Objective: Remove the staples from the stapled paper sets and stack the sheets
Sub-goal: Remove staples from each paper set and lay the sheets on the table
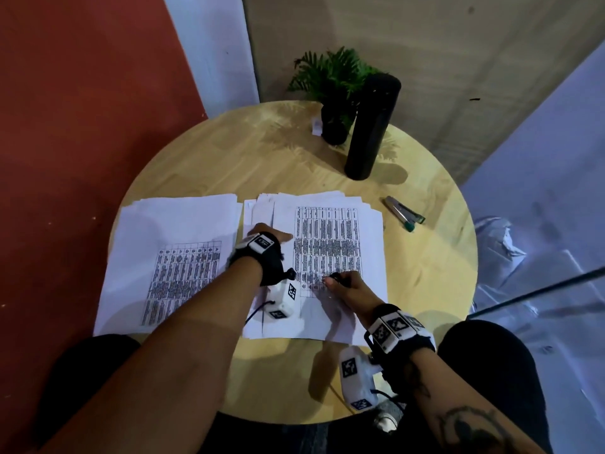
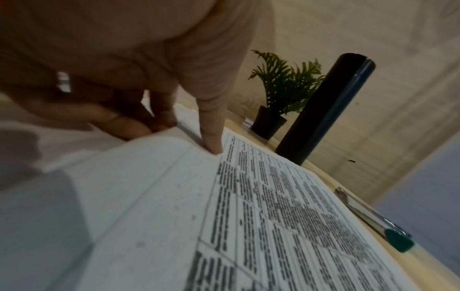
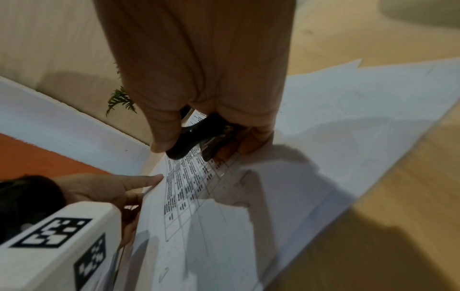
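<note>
Round wooden table (image 1: 425, 276) carries two paper piles side by side. Left pile (image 1: 176, 257) lies flat, printed table face up. Right pile (image 1: 327, 244), just beside it, is under both hands. Black cylinder (image 1: 373, 126) and potted plant (image 1: 334, 93) stand at the far edge; a green-tipped tool (image 1: 404, 213) lies right of the papers. Left hand (image 1: 262, 232) is spread, thumb pressing the sheet. Right hand (image 1: 348, 285) grips a black staple remover (image 3: 199, 135) held against the top sheet.
</note>
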Demonstrator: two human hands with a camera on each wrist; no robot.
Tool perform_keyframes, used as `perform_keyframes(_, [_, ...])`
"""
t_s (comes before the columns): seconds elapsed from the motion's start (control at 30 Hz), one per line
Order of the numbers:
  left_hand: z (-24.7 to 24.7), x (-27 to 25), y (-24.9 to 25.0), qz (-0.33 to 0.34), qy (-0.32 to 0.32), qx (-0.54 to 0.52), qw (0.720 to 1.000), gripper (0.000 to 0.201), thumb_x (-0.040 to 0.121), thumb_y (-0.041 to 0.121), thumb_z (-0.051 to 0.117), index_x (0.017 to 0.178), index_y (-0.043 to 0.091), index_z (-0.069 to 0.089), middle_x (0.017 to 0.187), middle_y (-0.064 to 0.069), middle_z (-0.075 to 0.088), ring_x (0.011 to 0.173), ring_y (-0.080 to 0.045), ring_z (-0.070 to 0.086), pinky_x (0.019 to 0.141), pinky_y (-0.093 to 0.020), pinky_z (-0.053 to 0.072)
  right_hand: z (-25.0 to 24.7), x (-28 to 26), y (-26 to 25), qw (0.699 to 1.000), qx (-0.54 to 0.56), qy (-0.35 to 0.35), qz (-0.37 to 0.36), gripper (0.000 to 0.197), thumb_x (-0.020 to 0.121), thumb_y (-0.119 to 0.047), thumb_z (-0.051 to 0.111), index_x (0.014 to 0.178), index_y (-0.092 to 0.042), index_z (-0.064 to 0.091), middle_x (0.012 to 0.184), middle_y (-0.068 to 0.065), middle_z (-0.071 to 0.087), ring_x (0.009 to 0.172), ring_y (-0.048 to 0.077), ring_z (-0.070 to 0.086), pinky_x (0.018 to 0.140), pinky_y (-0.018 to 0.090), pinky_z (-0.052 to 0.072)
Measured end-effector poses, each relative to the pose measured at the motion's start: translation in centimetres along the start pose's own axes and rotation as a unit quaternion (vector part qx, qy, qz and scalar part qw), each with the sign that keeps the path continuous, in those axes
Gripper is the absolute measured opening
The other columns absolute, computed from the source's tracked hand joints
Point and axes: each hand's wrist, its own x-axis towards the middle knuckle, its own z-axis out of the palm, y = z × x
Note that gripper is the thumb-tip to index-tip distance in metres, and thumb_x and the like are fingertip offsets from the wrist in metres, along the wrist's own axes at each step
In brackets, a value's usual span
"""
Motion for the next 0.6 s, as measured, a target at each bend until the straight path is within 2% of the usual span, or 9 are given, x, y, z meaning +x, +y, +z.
perform_keyframes(0.1, [-0.4,1.4,0.5,0.045,0.022,0.018,0.999,0.052,0.085,0.029,0.068,0.125,0.003,0.049,0.116,-0.016,0.061,0.092,-0.034,0.063,0.071,-0.035,0.051,0.1,-0.2,-0.1,1.0,0.01,0.022,-0.001,0.02,0.089,-0.011,0.061,0.086,-0.012,0.041,0.075,0.001,0.049,0.067,0.007,0.048,0.054,0.016,0.043])
perform_keyframes(0.2, [-0.6,2.8,0.6,0.065,-0.006,0.001,0.998,0.05,0.084,0.015,0.07,0.127,-0.003,0.052,0.125,-0.015,0.058,0.11,-0.036,0.059,0.087,-0.038,0.049,0.1,-0.1,0.2,1.0,0.008,0.012,-0.007,0.029,0.084,-0.019,0.067,0.089,-0.006,0.042,0.068,-0.003,0.055,0.062,0.004,0.051,0.057,0.019,0.042])
perform_keyframes(0.27, [-0.6,3.3,0.3,0.073,-0.025,-0.042,0.996,0.038,0.08,0.006,0.072,0.115,-0.004,0.061,0.116,-0.018,0.062,0.101,-0.036,0.062,0.087,-0.041,0.05,0.1,-0.1,0.1,1.0,0.0,0.015,0.006,0.025,0.086,-0.018,0.065,0.089,-0.005,0.043,0.072,0.002,0.052,0.062,0.005,0.051,0.059,0.02,0.041])
perform_keyframes(0.3, [-0.8,2.9,0.2,0.085,-0.018,-0.066,0.994,0.023,0.078,0.002,0.072,0.099,-0.002,0.066,0.104,-0.017,0.065,0.091,-0.032,0.062,0.083,-0.038,0.05,0.1,-0.2,-0.1,1.0,-0.001,0.011,0.01,0.024,0.087,-0.017,0.065,0.088,-0.005,0.045,0.074,0.004,0.051,0.063,0.006,0.051,0.059,0.019,0.042])
perform_keyframes(0.33, [-1.0,2.2,0.3,0.1,-0.002,-0.072,0.992,0.009,0.076,0.001,0.073,0.081,0.003,0.065,0.088,-0.013,0.063,0.079,-0.026,0.059,0.075,-0.028,0.049,0.0,-0.3,-0.3,1.0,0.0,0.011,0.012,0.023,0.086,-0.017,0.065,0.088,-0.005,0.047,0.076,0.006,0.051,0.065,0.008,0.051,0.06,0.021,0.042])
perform_keyframes(0.37, [-1.1,1.6,0.3,0.115,0.016,-0.075,0.99,0.02,0.076,0.001,0.074,0.068,0.009,0.058,0.072,-0.008,0.056,0.066,-0.02,0.053,0.064,-0.017,0.044,0.0,-0.6,-0.8,1.0,0.003,0.017,0.013,0.02,0.086,-0.017,0.066,0.086,-0.006,0.049,0.077,0.006,0.052,0.068,0.012,0.051,0.062,0.024,0.043])
perform_keyframes(0.43, [-1.5,0.1,0.7,0.17,0.039,-0.087,0.981,0.037,0.076,0.002,0.074,0.057,0.015,0.045,0.054,0.002,0.044,0.048,-0.005,0.041,0.046,-0.011,0.031,-0.6,-1.4,-2.2,0.999,0.001,0.051,-0.002,0.017,0.083,-0.014,0.068,0.083,-0.014,0.051,0.084,0.008,0.056,0.076,0.019,0.053,0.066,0.029,0.044])
perform_keyframes(0.5, [-2.3,-1.6,1.0,0.217,0.032,-0.145,0.965,0.034,0.074,-0.004,0.073,0.058,0.015,0.051,0.043,0.012,0.051,0.039,0.004,0.045,0.049,-0.009,0.036,-1.8,-2.2,-4.3,0.996,-0.013,0.075,-0.046,0.025,0.077,-0.018,0.075,0.089,-0.017,0.053,0.1,0.011,0.058,0.086,0.021,0.056,0.068,0.027,0.046])
perform_keyframes(0.6, [-3.5,-4.3,1.2,0.258,0.015,-0.238,0.936,0.023,0.072,-0.012,0.07,0.071,0.01,0.064,0.055,0.014,0.067,0.053,0.003,0.06,0.068,-0.02,0.052,-3.5,-4.2,-9.4,0.975,-0.107,0.085,-0.175,0.041,0.062,-0.027,0.084,0.091,-0.031,0.056,0.129,0.015,0.047,0.106,0.028,0.058,0.093,0.042,0.049])
